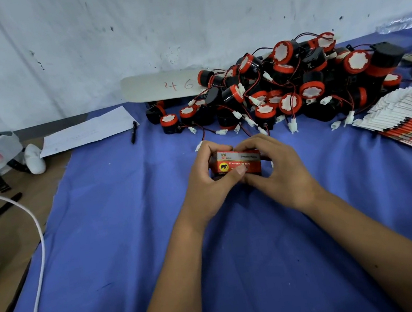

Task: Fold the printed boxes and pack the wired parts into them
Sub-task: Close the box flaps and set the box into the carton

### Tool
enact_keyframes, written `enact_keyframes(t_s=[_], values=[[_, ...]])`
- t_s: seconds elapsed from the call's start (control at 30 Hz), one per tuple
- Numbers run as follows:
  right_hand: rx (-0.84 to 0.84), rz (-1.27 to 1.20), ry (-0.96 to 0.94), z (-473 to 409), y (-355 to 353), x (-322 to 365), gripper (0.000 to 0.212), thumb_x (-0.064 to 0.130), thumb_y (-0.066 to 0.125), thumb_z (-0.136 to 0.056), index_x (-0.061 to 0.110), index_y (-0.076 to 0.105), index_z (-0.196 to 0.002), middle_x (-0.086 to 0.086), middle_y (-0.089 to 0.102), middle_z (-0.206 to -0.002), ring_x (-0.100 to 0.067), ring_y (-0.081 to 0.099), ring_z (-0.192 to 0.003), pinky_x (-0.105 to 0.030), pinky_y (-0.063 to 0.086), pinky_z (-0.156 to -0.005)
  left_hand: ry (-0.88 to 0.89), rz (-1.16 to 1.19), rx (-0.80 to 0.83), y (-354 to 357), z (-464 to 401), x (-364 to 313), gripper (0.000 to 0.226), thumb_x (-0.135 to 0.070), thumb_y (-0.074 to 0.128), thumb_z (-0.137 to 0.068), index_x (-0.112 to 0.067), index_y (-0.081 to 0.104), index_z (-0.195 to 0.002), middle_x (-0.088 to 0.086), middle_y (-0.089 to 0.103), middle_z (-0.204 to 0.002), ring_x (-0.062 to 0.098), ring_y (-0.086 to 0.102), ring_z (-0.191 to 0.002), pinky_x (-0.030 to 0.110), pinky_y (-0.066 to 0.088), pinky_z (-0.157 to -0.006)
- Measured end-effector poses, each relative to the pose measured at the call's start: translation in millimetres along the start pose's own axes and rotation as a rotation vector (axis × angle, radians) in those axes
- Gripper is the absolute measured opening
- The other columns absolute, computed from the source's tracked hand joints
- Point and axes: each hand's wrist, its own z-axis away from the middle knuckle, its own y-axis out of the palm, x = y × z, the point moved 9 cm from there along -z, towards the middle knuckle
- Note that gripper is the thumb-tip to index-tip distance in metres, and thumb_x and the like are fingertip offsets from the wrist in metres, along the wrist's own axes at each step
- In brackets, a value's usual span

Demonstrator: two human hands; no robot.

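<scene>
Box (237,163) at centre frame, red printed card with a yellow elephant roundel and white lettering, erected into a small block shape and held just above the blue cloth (112,248). Left hand (210,181) wraps its left end, thumb pressed across the front face; right hand (278,172) wraps the right end, fingers curled over the top edge. Both grasp the box. Whether a part is already inside cannot be told; ends hidden by fingers.

Progress, judged: early. No finished boxes in view. Pile of wired parts (292,82) at upper right is large: black cylindrical bodies, red rims, white faces, thin red and black leads ending in white plastic connectors, tangled. Stack of flat boxes (406,122) at right edge, fanned, white inner card with red print, many left.

Cloth matte, woven, slightly creased.
</scene>
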Motion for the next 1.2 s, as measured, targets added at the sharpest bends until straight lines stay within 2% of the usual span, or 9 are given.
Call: enact_keyframes(t_s=[0.13,0.3,0.53,0.7,0.8,0.9,1.0,1.1,1.2], values=[[0.031,-0.028,0.018,0,4,-2,0.044,0.014,0.087,-0.077,0.018,0.066,-0.116,0.012,0.064,-0.111,-0.007,0.062,-0.106,-0.020,0.051,-0.092,0.040,-0.055,-0.001,-9,-1,-3,0.031,-0.009,0.078,-0.086,-0.007,0.062,-0.113,0.007,0.067,-0.114,0.025,0.066,-0.104,0.027,0.055,-0.088],[0.034,-0.005,0.043,2,1,-5,0.052,0.020,0.092,-0.073,0.017,0.067,-0.118,0.011,0.066,-0.113,-0.006,0.062,-0.110,-0.024,0.053,-0.096,-0.121,0.098,-0.056,-14,2,12,0.030,-0.011,0.073,-0.080,-0.009,0.065,-0.109,0.010,0.072,-0.118,0.031,0.066,-0.112,0.040,0.059,-0.093],[0.012,0.005,0.058,2,1,-6,0.052,0.017,0.094,-0.069,0.010,0.068,-0.113,0.004,0.064,-0.116,-0.008,0.062,-0.110,-0.026,0.058,-0.090,-0.183,0.125,-0.077,-17,1,21,0.025,0.010,0.066,-0.090,-0.003,0.063,-0.111,0.008,0.072,-0.118,0.029,0.066,-0.112,0.032,0.058,-0.087],[0.000,0.021,0.058,2,1,-2,0.044,0.018,0.094,-0.068,0.010,0.070,-0.105,0.005,0.065,-0.109,-0.009,0.063,-0.105,-0.030,0.059,-0.086,-0.164,0.107,-0.054,-11,2,19,0.019,-0.003,0.068,-0.089,-0.014,0.060,-0.102,0.004,0.068,-0.120,0.016,0.065,-0.108,0.022,0.055,-0.082],[-0.009,0.049,0.049,2,0,-2,0.040,0.019,0.093,-0.068,0.010,0.070,-0.100,0.006,0.066,-0.101,-0.011,0.064,-0.096,-0.034,0.059,-0.083,-0.099,0.030,-0.046,-9,1,14,0.025,-0.015,0.074,-0.079,-0.014,0.059,-0.099,0.003,0.068,-0.117,0.012,0.067,-0.107,0.025,0.056,-0.083],[-0.008,0.119,0.010,2,2,2,0.039,0.012,0.091,-0.069,0.008,0.069,-0.100,0.002,0.065,-0.104,-0.015,0.064,-0.095,-0.038,0.058,-0.084,-0.032,-0.040,-0.092,-17,0,11,0.024,-0.007,0.082,-0.076,-0.007,0.064,-0.092,0.006,0.069,-0.115,0.015,0.066,-0.115,0.029,0.057,-0.088],[0.055,0.199,-0.017,1,8,1,0.040,0.010,0.090,-0.068,0.008,0.066,-0.099,-0.003,0.063,-0.115,-0.021,0.063,-0.103,-0.040,0.055,-0.089,-0.003,-0.179,-0.132,-25,-1,13,0.022,0.007,0.086,-0.074,-0.004,0.068,-0.081,0.006,0.066,-0.119,0.006,0.062,-0.116,0.032,0.056,-0.091],[0.078,0.131,-0.020,2,9,-4,0.030,0.022,0.090,-0.075,0.010,0.069,-0.093,-0.002,0.062,-0.128,-0.015,0.060,-0.117,-0.028,0.050,-0.098,0.004,-0.266,-0.111,-27,0,12,0.030,0.004,0.090,-0.071,-0.020,0.072,-0.074,0.003,0.066,-0.121,0.002,0.062,-0.114,0.034,0.056,-0.095],[0.114,0.096,0.003,3,16,-10,0.035,0.021,0.082,-0.085,0.014,0.072,-0.118,0.000,0.060,-0.138,-0.010,0.054,-0.130,-0.028,0.046,-0.108,0.004,-0.251,-0.088,-28,0,11,0.033,0.000,0.091,-0.070,-0.021,0.076,-0.090,0.000,0.068,-0.118,0.008,0.064,-0.114,0.035,0.057,-0.096]])
